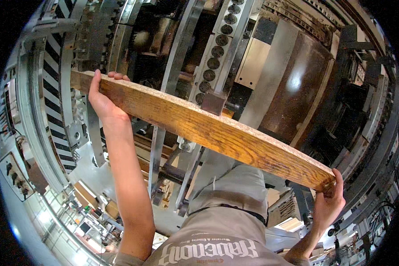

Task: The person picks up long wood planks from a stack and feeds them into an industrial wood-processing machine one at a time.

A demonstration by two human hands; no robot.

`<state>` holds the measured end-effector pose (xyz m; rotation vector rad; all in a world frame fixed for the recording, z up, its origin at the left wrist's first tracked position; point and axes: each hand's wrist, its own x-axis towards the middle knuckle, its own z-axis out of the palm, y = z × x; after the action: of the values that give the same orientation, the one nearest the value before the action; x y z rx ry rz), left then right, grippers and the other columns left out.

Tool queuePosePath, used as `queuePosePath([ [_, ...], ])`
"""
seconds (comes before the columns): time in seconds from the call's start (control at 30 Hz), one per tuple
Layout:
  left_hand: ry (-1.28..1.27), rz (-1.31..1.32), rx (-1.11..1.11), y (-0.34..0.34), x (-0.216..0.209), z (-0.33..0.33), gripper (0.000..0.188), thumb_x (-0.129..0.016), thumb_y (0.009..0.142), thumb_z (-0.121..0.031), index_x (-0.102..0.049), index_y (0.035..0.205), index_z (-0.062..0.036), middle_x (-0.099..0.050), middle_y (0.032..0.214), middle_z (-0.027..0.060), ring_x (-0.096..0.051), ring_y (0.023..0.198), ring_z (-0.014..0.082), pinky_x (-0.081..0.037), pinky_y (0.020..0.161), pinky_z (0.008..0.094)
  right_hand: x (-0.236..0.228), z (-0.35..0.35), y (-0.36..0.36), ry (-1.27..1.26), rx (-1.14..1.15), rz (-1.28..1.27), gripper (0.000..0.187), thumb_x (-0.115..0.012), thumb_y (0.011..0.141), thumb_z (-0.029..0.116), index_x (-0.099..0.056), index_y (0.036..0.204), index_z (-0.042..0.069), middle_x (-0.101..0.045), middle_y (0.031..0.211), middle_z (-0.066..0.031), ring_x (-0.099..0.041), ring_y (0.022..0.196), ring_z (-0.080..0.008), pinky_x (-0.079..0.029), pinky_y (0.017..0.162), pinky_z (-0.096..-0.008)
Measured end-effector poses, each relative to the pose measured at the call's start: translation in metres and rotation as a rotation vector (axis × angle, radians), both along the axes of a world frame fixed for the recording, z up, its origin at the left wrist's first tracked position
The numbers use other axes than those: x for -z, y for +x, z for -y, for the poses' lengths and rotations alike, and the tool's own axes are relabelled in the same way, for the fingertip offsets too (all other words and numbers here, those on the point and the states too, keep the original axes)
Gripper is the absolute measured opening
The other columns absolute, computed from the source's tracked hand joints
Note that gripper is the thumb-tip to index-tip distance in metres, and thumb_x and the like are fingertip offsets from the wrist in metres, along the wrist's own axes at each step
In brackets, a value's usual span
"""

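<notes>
A long wood-grain board [217, 133] with a pale, rough particleboard edge stretches across the view, slanting from upper left down to the right. Near its left end my left hand [108, 99] grips it, thumb on the near side and fingertips curling over the top edge. My right hand [332, 199] holds the right end, with fingers wrapped round the corner. The board is lifted in front of my body, over the machine bed. Just behind its middle a dark square block [213, 102] shows on the machine.
Beyond the board lies a large machine with metal rails [181, 48] and a row of dark round rollers [217, 52]. A black-and-white striped strip [53, 102] runs along the left. Stacked boards [284, 210] stand at lower right.
</notes>
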<state>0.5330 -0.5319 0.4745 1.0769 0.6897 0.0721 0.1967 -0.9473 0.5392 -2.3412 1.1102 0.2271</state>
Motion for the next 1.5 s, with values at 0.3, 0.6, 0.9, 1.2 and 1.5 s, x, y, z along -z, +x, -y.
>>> queuePosePath([
  [0.3,-0.019,-0.024,-0.009,0.002,-0.002,-0.007,0.027,-0.066,0.093,-0.029,-0.056,0.09,-0.0043,-0.06,0.081,0.0074,-0.061,0.076,0.0215,-0.054,0.078,0.0384,0.001,0.005,0.003,-0.029,-0.116,0.059,0.074,-0.056,0.069,-0.018,-0.059,0.138,0.008,-0.074,0.108,-0.0162,-0.072,0.099,-0.0229,-0.055,0.089,-0.0345],
  [0.6,-0.009,-0.015,-0.122,0.001,0.003,0.016,0.023,-0.068,0.089,-0.031,-0.059,0.086,-0.0097,-0.063,0.073,0.0068,-0.064,0.068,0.0256,-0.056,0.075,0.0458,0.002,0.005,0.003,-0.035,-0.179,0.049,0.058,-0.071,0.082,-0.008,-0.059,0.136,0.006,-0.074,0.105,-0.0158,-0.07,0.096,-0.0171,-0.056,0.084,-0.0343],
  [0.9,0.193,-0.153,0.09,0.004,-0.027,0.071,0.025,-0.057,0.091,-0.023,-0.06,0.1,-0.0003,-0.067,0.091,0.0154,-0.065,0.088,0.0334,-0.053,0.081,0.0534,-0.012,-0.008,0.008,-0.052,-0.077,0.017,0.051,-0.068,0.084,0.002,-0.064,0.134,0.013,-0.073,0.112,-0.0168,-0.074,0.1,-0.0279,-0.058,0.088,-0.0388],
  [1.2,0.207,0.07,0.279,0.077,0.101,-0.057,0.053,-0.054,0.099,-0.041,-0.059,0.119,0.0081,-0.066,0.125,0.0238,-0.063,0.113,0.0382,-0.042,0.108,0.0488,0.034,0.006,-0.003,-0.349,-0.281,0.393,0.008,-0.062,0.081,0.013,-0.061,0.081,0.006,-0.067,0.069,-0.0177,-0.07,0.069,-0.0368,-0.056,0.065,-0.0477],
  [1.5,0.396,0.19,-0.163,0.123,0.135,-0.066,0.018,-0.078,0.077,-0.027,-0.07,0.084,-0.012,-0.067,0.086,0.0102,-0.062,0.077,0.0266,-0.05,0.069,0.046,0.043,0.005,0.012,-0.325,-0.294,0.398,0.01,-0.063,0.082,0.012,-0.061,0.08,0.002,-0.069,0.072,-0.0182,-0.071,0.074,-0.0384,-0.057,0.064,-0.0466],
])
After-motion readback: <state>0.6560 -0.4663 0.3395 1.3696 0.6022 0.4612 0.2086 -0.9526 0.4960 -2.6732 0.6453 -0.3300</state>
